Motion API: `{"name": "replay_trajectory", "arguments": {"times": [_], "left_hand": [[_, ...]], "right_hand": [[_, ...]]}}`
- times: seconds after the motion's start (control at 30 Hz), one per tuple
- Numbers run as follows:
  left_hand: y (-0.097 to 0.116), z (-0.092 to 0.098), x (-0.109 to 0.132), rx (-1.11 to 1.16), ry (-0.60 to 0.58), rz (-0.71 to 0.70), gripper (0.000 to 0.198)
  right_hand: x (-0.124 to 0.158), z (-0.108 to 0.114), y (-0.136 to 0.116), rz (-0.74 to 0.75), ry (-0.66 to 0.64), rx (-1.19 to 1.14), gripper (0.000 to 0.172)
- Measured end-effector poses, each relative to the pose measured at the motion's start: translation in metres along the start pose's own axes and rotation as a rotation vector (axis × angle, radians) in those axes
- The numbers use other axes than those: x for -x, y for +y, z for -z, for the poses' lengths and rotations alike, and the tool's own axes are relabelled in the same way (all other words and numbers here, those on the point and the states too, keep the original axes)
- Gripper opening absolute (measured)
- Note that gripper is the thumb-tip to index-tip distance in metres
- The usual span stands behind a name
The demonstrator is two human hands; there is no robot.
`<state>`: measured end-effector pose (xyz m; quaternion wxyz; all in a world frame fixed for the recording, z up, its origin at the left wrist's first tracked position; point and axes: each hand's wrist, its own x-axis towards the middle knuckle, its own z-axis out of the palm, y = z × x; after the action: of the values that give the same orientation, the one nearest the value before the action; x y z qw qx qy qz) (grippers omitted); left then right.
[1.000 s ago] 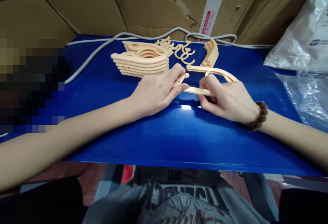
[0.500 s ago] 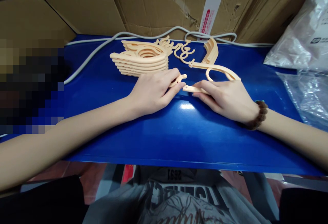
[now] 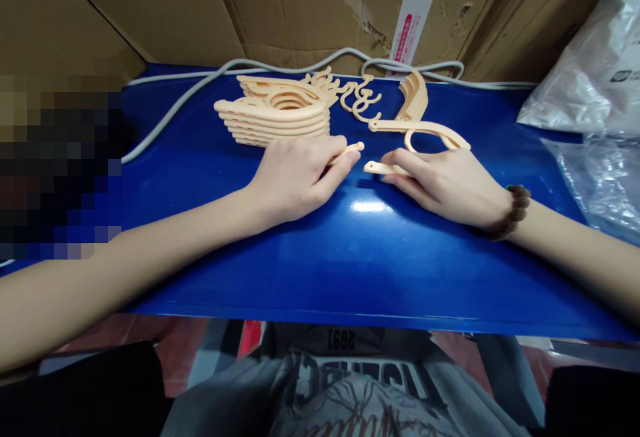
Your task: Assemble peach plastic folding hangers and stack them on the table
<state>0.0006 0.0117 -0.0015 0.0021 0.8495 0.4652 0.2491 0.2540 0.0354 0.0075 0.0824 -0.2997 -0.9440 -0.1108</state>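
Note:
My left hand (image 3: 295, 173) rests on the blue table (image 3: 310, 257), fingers closed round a peach plastic hanger piece (image 3: 349, 151) whose tip sticks out to the right. My right hand (image 3: 445, 180) grips another peach hanger arm (image 3: 425, 133) that curves up and back; its lower end (image 3: 373, 167) pokes out toward the left hand's piece. The two ends lie a short gap apart. A beaded bracelet (image 3: 509, 213) circles my right wrist.
A stack of peach hanger arms (image 3: 275, 113) lies behind my left hand, with loose hooks (image 3: 357, 97) and more arms (image 3: 414, 93) beside it. A grey cable (image 3: 200, 87) runs along the back. Cardboard boxes (image 3: 300, 3) stand behind; plastic bags (image 3: 590, 90) sit at right.
The two hanger pieces, held together a second ago, have come apart, and my right hand has shifted its piece slightly right and back.

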Motion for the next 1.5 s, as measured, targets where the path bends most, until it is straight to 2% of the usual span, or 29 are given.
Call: {"name": "replay_trajectory", "arguments": {"times": [0.13, 0.33, 0.6, 1.03, 1.3, 1.5], "left_hand": [[0.0, 0.0, 0.0, -0.013, -0.082, -0.027, 0.042], [0.002, 0.001, -0.001, -0.175, -0.19, -0.075, 0.039], [-0.003, 0.003, -0.002, -0.157, -0.191, -0.162, 0.043], [0.0, 0.01, -0.003, -0.102, -0.301, -0.235, 0.034], [0.002, 0.004, -0.002, -0.236, -0.296, -0.243, 0.035], [0.003, 0.005, -0.002, -0.332, -0.302, -0.236, 0.042]], "right_hand": [[0.0, 0.0, 0.002, 0.023, -0.007, 0.009, 0.047], [0.0, 0.0, -0.002, 0.036, 0.039, 0.042, 0.046], [0.001, 0.002, -0.005, -0.002, 0.016, 0.055, 0.049], [0.002, 0.006, -0.009, 0.097, 0.057, 0.092, 0.048], [0.0, 0.006, -0.011, 0.068, 0.014, 0.106, 0.05], [0.001, 0.005, -0.01, 0.096, 0.055, 0.101, 0.048]]}}
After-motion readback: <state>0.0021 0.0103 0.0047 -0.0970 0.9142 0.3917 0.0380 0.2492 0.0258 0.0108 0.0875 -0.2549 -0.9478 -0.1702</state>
